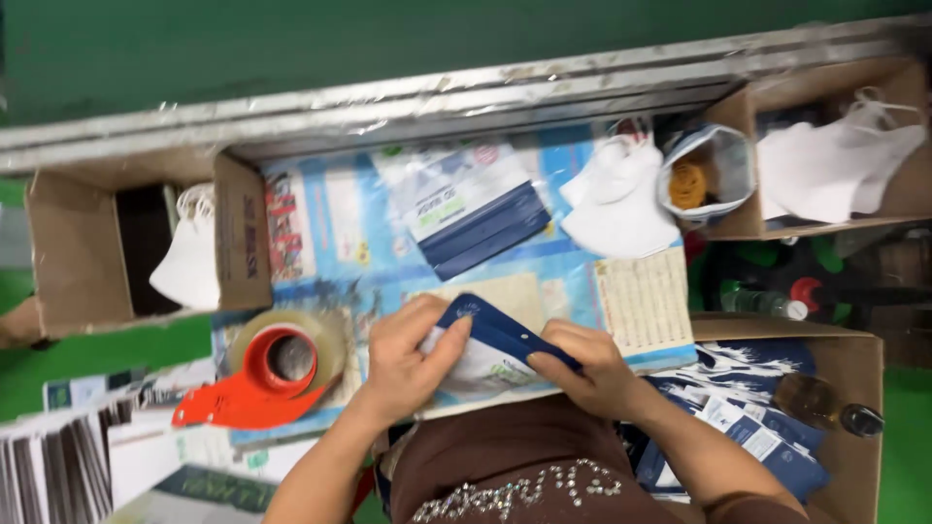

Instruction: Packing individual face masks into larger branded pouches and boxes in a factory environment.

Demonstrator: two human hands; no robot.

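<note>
Nearest camera: brown garment with a studded front (pixel 515 490), at the bottom edge, directly under both hands.
Left fingers: left hand (pixel 413 354) curled shut on the white end of a pouch (pixel 490 344); thumb on top, the other fingers beneath and mostly hidden.
Right fingers: right hand (pixel 587 369) closed on the pouch's dark blue flap, fingertips pressing along its edge.
Pouch: white with a blue flap, flat, tilted, held between both hands just above the bench (pixel 340 243) at its near edge.
Step in hand: judged to be the folding or closing of the blue flap over the pouch; whether a mask is already inside cannot be told.
Next move: by the look of it, the flap calls for a firm press along its length while the left hand steadies the body.
Bench surface: covered with printed blue sheeting; a second, filled pouch (pixel 466 204) lies beyond the hands, apart from them.
Tape: red dispenser (pixel 267 374) with a clear roll, just left of the left hand, not touching.
Masks: loose white masks (pixel 616 199) beyond the right hand; more in the left carton (pixel 194 257) and the far right carton (pixel 835 165).
Bag: small open foil bag (pixel 704 175), beside the loose masks.
Right carton: box of blue pouches (pixel 777 427) near the right forearm, a bottle (pixel 825 403) lying on them.
</note>
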